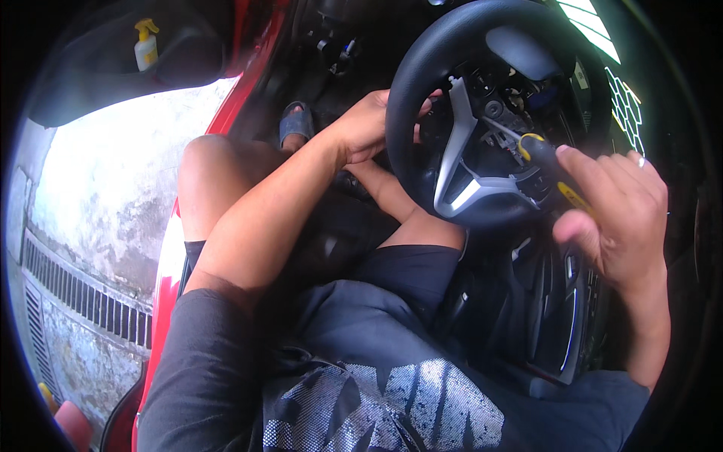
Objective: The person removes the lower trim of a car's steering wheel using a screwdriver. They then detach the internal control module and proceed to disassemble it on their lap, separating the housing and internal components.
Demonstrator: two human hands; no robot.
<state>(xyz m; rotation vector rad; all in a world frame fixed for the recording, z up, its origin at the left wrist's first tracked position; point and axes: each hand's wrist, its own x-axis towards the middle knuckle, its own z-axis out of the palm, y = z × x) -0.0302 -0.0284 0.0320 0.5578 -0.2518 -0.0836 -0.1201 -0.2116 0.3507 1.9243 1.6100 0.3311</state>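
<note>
A black steering wheel [404,98] is in front of me, its centre uncovered so that the hub [493,110] and some wiring show. Silver trim [454,151] runs along its left and lower spokes. My left hand [367,124] is closed at the left rim; its fingers pass behind the rim, and the fingertips show on the inner side. In my right hand [621,203] is a screwdriver [536,148] with a black and yellow handle. Its metal shaft points left into the open centre, the tip close to the hub. Whether the tip touches anything, I cannot tell.
The open car door [181,64] at the far left holds a white spray bottle [146,54] with a yellow trigger. The red door sill [169,279] borders a pale floor with a drain grate [86,297]. A centre console [538,316] lies below right of the wheel.
</note>
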